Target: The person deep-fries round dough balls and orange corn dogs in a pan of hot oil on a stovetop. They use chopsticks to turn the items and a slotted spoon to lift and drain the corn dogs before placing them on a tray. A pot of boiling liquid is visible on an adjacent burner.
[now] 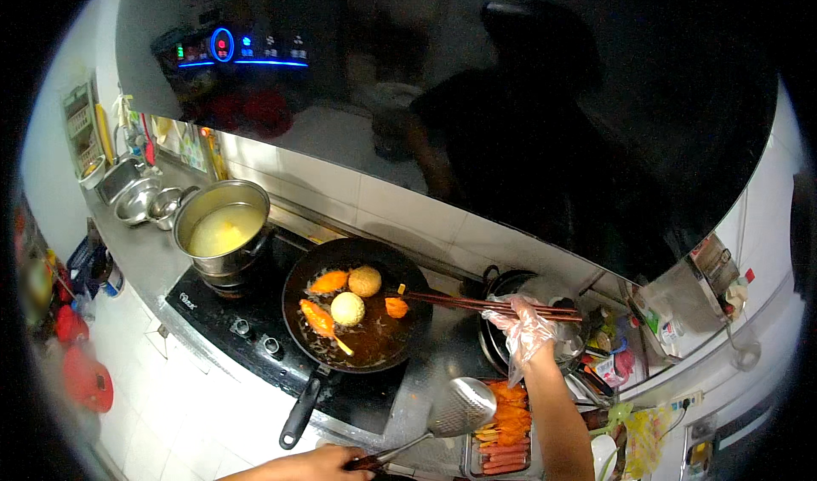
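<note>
A black frying pan (383, 344) with dark oil holds two orange coated pieces on sticks (317, 318), two round pale golden balls (348, 309) and a small orange piece (396, 307). My right hand (526, 331), in a clear plastic glove, grips long reddish-brown chopsticks (466, 300); their tips are over the pan's right side, near the small piece. My bare left hand (338, 463) holds the handle of a perforated metal skimmer (463, 407), whose head is above the counter beside a clear tray (471, 465) of orange coated skewers (510, 411) and pink sausages (506, 458).
A steel pot (220, 258) of yellowish liquid stands on the black glass hob (210, 315), left of the pan. The pan's black handle (300, 414) points towards me. Dark pans (488, 347) lie behind my right hand. Metal bowls (137, 201) stand far left. A dark range hood panel (383, 66) overhangs the back.
</note>
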Motion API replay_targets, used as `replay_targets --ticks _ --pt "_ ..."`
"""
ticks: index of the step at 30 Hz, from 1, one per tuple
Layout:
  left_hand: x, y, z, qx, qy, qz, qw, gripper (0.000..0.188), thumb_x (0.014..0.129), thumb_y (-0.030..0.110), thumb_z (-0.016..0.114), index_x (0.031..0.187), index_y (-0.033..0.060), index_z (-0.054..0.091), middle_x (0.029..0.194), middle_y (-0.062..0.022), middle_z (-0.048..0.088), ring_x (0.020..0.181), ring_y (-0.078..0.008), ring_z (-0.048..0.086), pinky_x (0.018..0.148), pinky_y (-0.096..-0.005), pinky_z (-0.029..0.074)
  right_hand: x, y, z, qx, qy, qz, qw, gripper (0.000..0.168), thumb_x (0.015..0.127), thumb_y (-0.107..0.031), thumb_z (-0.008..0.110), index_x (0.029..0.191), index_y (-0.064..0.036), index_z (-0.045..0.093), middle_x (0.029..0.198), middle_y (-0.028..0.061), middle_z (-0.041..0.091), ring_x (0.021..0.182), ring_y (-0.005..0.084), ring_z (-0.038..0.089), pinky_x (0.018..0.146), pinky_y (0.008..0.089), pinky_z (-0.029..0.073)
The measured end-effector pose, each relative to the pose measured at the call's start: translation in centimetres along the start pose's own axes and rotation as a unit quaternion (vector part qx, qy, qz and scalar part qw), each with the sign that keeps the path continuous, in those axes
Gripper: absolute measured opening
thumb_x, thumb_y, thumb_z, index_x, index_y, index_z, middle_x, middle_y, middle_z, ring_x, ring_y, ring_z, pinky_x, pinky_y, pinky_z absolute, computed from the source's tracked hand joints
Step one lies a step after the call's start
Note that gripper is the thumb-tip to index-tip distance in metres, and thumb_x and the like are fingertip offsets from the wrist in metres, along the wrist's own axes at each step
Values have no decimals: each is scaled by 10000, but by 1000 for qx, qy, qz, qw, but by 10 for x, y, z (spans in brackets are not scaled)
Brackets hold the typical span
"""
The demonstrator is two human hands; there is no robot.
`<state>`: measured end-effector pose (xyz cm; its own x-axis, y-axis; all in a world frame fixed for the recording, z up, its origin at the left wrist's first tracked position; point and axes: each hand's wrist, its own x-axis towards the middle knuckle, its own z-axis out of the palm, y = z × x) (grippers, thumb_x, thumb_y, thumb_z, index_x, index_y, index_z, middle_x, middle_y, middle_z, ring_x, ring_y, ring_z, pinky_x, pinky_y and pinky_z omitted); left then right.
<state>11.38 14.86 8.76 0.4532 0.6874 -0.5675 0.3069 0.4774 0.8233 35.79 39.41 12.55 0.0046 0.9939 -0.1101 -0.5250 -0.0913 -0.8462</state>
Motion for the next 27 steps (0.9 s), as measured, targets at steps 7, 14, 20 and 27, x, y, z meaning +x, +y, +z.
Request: replay_targets --ticks 7,14,20,27 --pt "-67 0 -55 -177 62 -6 982 239 806 128 469 999 -11 494 691 -30 512 585 -89 461 526 -216 396 -15 -7 28 -26 -29 -54 998 186 762 -35 536 908 35 444 855 173 522 764 298 564 684 417 516" --pt "-53 3 -88 -326 167 21 930 260 793 89 469 981 -89 451 828 -126 545 620 -136 519 494 -232 432 -48 25 44 -102 -177 -60 977 186 794 -152 534 788 33 528 897 209 561 837 318 564 723 434 496" --pt "-44 2 -99 -409 152 64 897 276 785 73 457 1020 -71 450 836 -131 555 622 -132 511 482 -226 428 -77 71 26 -398 -285 -99 866 382 808 -280 419 940 57 541 977 181 563 888 250 547 808 340 414" --pt "-49 -10 -97 -403 185 92 892 214 795 71 454 958 -67 470 787 -112 536 597 -118 510 500 -230 435 -86 49 37 -142 -233 -94 957 178 808 -31 437 954 44 506 947 217 536 850 319 557 708 409 502"
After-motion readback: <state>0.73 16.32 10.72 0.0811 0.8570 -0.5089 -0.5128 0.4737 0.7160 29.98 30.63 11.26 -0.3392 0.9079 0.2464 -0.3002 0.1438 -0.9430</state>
